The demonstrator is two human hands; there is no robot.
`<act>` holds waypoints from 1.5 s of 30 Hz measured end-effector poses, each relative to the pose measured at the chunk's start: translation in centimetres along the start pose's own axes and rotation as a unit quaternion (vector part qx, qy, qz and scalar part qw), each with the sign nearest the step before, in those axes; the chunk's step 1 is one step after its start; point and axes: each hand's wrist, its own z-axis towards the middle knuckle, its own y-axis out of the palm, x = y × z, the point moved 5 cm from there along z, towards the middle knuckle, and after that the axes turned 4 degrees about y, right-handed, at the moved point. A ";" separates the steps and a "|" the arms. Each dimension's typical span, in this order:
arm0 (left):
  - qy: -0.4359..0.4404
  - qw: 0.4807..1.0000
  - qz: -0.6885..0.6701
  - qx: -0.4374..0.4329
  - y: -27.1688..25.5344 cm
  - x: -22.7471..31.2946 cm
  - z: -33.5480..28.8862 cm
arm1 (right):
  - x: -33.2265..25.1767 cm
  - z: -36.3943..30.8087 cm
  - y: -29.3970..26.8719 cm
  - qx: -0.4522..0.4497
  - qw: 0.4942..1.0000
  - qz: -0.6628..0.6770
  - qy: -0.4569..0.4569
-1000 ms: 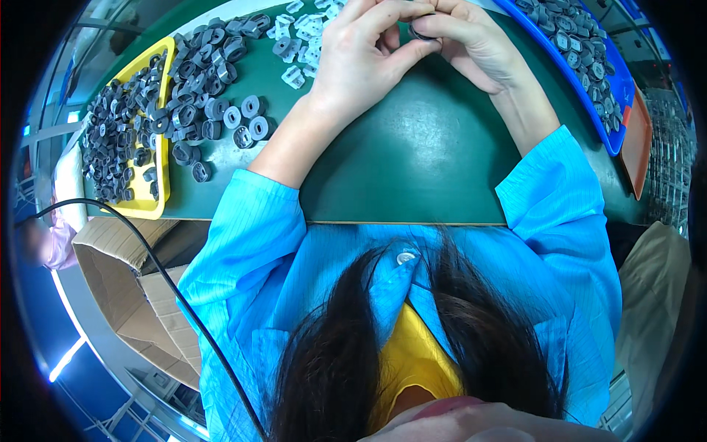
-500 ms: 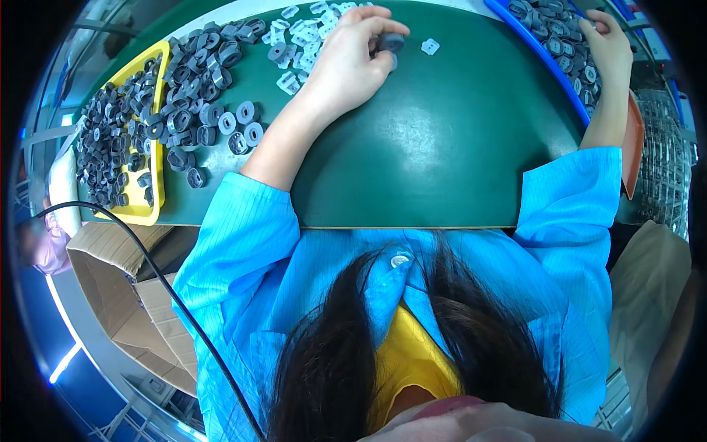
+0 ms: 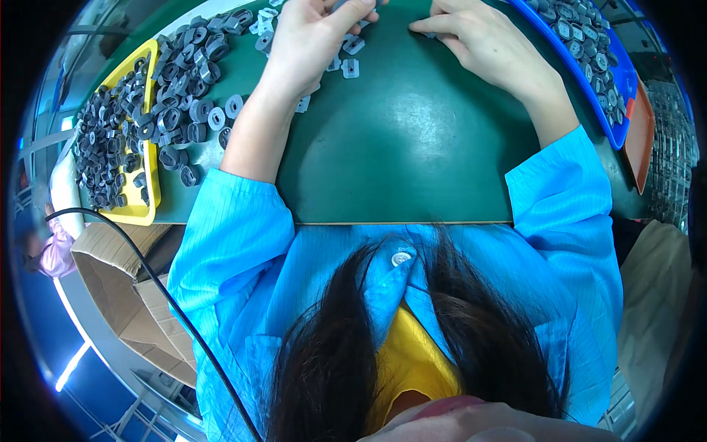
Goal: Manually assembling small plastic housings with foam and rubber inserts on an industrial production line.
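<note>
My left hand (image 3: 320, 33) is at the far edge, its fingers curled and partly cut off by the top of the picture. A bit of a grey oval plastic part (image 3: 341, 4) shows between them. Below and beside it lie small translucent plastic pieces (image 3: 350, 68). My right hand (image 3: 482, 44) reaches over the green tabletop from the right, its fingertips closed at a small clear piece (image 3: 431, 34), mostly covered by the fingers. To the left, many dark grey oval parts (image 3: 200, 110) are heaped loose on the table.
A yellow tray (image 3: 152, 177) full of dark grey parts sits at the left. At the right stands a blue tray (image 3: 617, 136) of grey parts, with an orange tray (image 3: 641, 140) beside it. A cardboard box (image 3: 118, 295) is below the table's left edge; a black cable (image 3: 158, 283) crosses there.
My right hand has left the blue tray and moved left to the small clear piece. My left hand, with the grey part, has shifted left and farther away. Several translucent pieces are now uncovered.
</note>
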 end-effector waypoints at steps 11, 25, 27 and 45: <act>0.006 0.998 0.018 -0.057 -0.2 -0.9 0.1 | 5.5 -0.2 3.0 -0.036 0.820 0.473 0.321; 0.237 0.890 0.389 0.017 2.7 2.6 -1.2 | 2.9 0.7 2.2 0.105 0.800 0.538 0.243; 0.210 0.898 0.386 0.011 3.1 2.9 -1.7 | 2.7 0.4 2.2 0.107 0.822 0.504 0.241; 0.169 0.911 0.369 0.079 2.6 1.8 -1.6 | 1.9 0.8 3.1 0.085 0.761 0.579 0.281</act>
